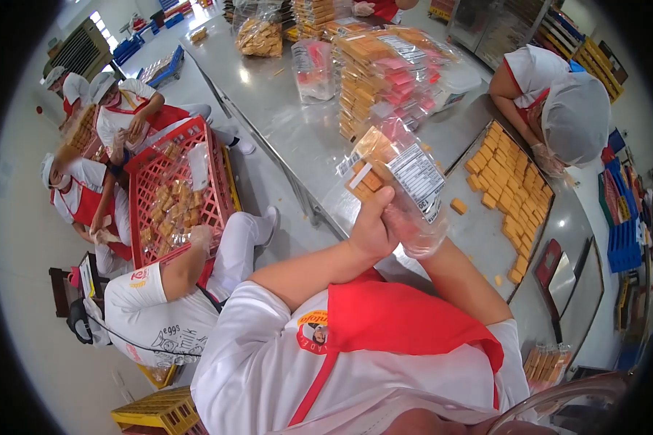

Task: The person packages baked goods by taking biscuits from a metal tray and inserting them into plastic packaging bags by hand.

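In front of my chest I hold a clear plastic pack (413, 170) with a printed white label and orange-brown pieces inside. My left hand (374, 230) is closed on its near left edge, thumb pressed on the front. My right hand (416, 233), in a clear plastic glove, is at the pack's lower end; its fingers are mostly hidden. Just beyond stands a tall stack of filled packs (359, 94). To the right, a metal tray (442, 225) carries rows of small golden-brown baked blocks (511, 192), with one loose block (458, 206) apart from them.
A co-worker in a hairnet (575, 119) leans over the tray's far side. A red crate (218, 167) of bagged pieces stands left, with several seated people around it. A red-handled tool (549, 262) lies right of the tray. A yellow crate (159, 412) sits at lower left.
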The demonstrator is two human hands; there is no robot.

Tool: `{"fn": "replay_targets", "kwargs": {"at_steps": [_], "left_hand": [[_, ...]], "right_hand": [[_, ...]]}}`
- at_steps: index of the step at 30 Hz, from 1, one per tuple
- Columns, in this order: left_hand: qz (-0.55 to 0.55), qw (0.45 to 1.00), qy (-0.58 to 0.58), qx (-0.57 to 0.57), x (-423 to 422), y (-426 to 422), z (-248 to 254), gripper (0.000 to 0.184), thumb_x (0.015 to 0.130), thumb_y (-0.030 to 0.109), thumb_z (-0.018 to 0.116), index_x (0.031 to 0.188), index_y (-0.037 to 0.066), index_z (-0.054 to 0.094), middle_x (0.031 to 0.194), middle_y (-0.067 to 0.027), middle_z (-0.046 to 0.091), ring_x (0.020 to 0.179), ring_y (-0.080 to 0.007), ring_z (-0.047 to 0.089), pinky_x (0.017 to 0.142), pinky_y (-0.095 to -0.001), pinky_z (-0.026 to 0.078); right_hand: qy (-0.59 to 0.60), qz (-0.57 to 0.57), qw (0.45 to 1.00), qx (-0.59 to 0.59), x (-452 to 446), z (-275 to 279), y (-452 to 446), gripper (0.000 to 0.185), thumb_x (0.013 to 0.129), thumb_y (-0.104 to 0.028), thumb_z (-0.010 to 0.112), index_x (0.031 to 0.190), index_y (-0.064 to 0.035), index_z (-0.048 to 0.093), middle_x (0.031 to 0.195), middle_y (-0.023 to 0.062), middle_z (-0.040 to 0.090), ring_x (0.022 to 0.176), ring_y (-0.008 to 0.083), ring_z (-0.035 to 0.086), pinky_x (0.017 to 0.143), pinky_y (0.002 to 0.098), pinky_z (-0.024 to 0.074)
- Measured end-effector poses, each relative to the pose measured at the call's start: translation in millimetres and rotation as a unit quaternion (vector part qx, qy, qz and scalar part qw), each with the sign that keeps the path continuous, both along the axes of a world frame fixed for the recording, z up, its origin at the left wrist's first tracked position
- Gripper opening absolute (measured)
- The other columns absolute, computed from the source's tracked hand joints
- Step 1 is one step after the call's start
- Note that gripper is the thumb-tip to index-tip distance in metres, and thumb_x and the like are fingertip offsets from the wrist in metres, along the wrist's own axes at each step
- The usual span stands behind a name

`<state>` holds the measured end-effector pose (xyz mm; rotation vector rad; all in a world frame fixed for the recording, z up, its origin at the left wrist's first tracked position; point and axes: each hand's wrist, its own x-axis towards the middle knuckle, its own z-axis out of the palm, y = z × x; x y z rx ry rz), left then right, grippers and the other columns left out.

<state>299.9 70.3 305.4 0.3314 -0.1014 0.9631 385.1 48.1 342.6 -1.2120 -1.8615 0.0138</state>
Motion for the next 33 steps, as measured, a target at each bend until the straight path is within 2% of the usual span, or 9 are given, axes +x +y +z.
{"fn": "replay_targets", "kwargs": {"at_steps": [4,10,13,17,19,23,25,30,33], "left_hand": [[0.001,0.999,0.029,0.015,9,-7,3,0.037,0.081,0.023,0.048,0.112,0.003,0.045,0.108,-0.0106,0.053,0.101,-0.0239,0.05,0.091,-0.0382,0.038],[-0.111,0.981,0.064,0.146,-12,11,-26,0.051,0.08,0.038,0.052,0.118,0.006,0.04,0.114,-0.0105,0.049,0.108,-0.0235,0.046,0.094,-0.0382,0.033],[-0.273,0.943,-0.026,0.191,-31,25,-31,0.073,0.075,0.053,0.054,0.129,0.011,0.029,0.119,-0.0083,0.046,0.112,-0.0213,0.042,0.097,-0.0401,0.028],[-0.162,0.943,0.225,0.185,-61,27,-55,0.067,0.071,0.028,0.067,0.125,0.007,0.032,0.111,-0.0093,0.052,0.101,-0.0212,0.051,0.086,-0.0424,0.04],[-0.096,0.934,0.294,0.179,-50,9,-36,0.066,0.067,0.02,0.071,0.119,0.001,0.036,0.105,-0.012,0.054,0.096,-0.0215,0.053,0.082,-0.0412,0.044],[-0.295,0.927,0.225,0.055,-92,22,-71,0.061,0.066,0.019,0.072,0.116,0.0,0.042,0.105,-0.0083,0.054,0.095,-0.0182,0.053,0.082,-0.032,0.043],[-0.296,0.877,0.322,0.2,-97,18,-46,0.056,0.069,0.018,0.07,0.114,0.0,0.044,0.103,-0.0067,0.055,0.094,-0.015,0.052,0.082,-0.0283,0.041],[-0.249,0.809,0.48,0.228,-82,-7,-36,0.045,0.077,0.013,0.062,0.115,0.001,0.043,0.099,-0.0043,0.055,0.091,-0.011,0.051,0.079,-0.0248,0.04],[-0.297,0.787,0.484,0.241,-85,-5,-51,0.047,0.079,0.013,0.059,0.12,0.004,0.038,0.097,-0.0039,0.055,0.09,-0.0117,0.051,0.081,-0.026,0.04]], "right_hand": [[0.285,0.067,0.94,-0.173,-4,-3,0,0.041,0.076,-0.01,0.058,0.115,-0.0027,0.045,0.112,0.0117,0.049,0.096,0.0245,0.052,0.08,0.0336,0.0432],[0.0,0.033,0.999,-0.015,20,2,-13,0.043,0.079,-0.011,0.056,0.119,-0.0035,0.042,0.116,0.0114,0.047,0.102,0.0255,0.049,0.088,0.036,0.0384],[0.233,0.137,0.955,-0.12,23,-22,-21,0.043,0.079,-0.012,0.055,0.12,-0.0059,0.043,0.113,0.0132,0.049,0.102,0.0262,0.049,0.089,0.0347,0.0375],[0.305,0.26,0.875,-0.27,27,-7,-35,0.053,0.078,-0.023,0.059,0.125,-0.0116,0.038,0.102,0.0063,0.054,0.093,0.0121,0.049,0.082,0.0293,0.0416],[0.266,0.19,0.927,-0.185,28,-45,-41,0.058,0.078,-0.026,0.059,0.129,-0.0138,0.033,0.1,0.0049,0.054,0.089,0.0115,0.048,0.077,0.0281,0.0428],[0.365,0.287,0.828,-0.314,16,-49,-47,0.055,0.079,-0.027,0.058,0.127,-0.0137,0.035,0.099,0.005,0.054,0.085,0.0098,0.048,0.073,0.0253,0.0431],[0.367,0.326,0.752,-0.44,15,-40,-49,0.049,0.079,-0.027,0.057,0.124,-0.0125,0.04,0.099,0.0056,0.054,0.084,0.0095,0.048,0.072,0.0247,0.0427],[0.161,0.197,0.907,-0.335,36,-73,-84,0.036,0.079,-0.026,0.057,0.111,-0.0107,0.05,0.097,0.0066,0.055,0.086,0.0105,0.049,0.076,0.0249,0.0417],[0.205,0.242,0.874,-0.367,32,-53,-85,0.031,0.08,-0.025,0.054,0.107,-0.0096,0.051,0.099,0.0069,0.056,0.088,0.0178,0.053,0.079,0.0297,0.0418]]}}
